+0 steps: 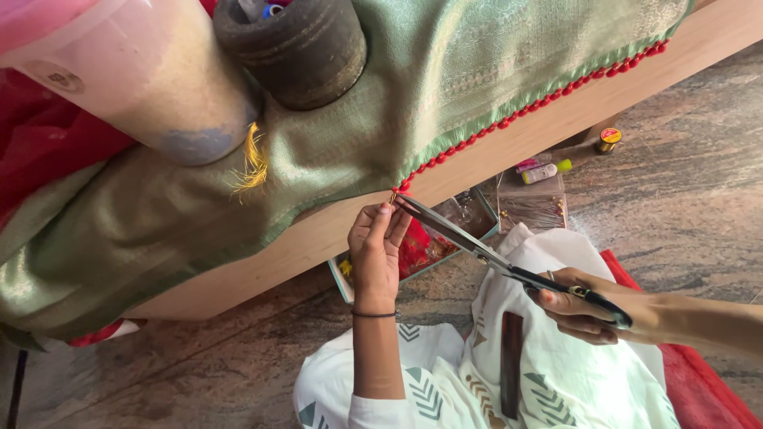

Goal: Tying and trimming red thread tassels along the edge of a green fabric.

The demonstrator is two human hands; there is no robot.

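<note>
The person sits on the stone floor [238, 365] before a low wooden board [509, 147], over which a green woven cloth [445, 71] is draped. Along the cloth's hanging edge runs a row of small red tassel beads [540, 102], ending at the lower corner of the drape, near the middle of the board's front edge. The left hand [375, 253] is raised to that corner, fingertips closed in a pinch on a short thread end at the last bead. The right hand [584, 306] has its fingers through the dark handles of a pair of scissors [485, 253], gripping them; the blades stand slightly parted with their tips right at the pinched thread. In my judgement the step in hand is trimming the thread tail at the end of the beaded edging. The cut calls for the thread held taut and the blades kept clear of both the last bead and the cloth edge, since the tips sit very close to both. Two weights rest on the cloth on top of the board: a pale plastic container [151, 79] and a dark round holder [298, 52] with spools inside. A yellow thread tuft [253, 163] lies beside them. A brown comb [511, 361] rests on the white garment [556, 373] across the lap. Behind the hands, on the floor against the board, sit an open tray [445, 238] of red material, a clear box [531, 205] and a small bottle [547, 170].
</note>
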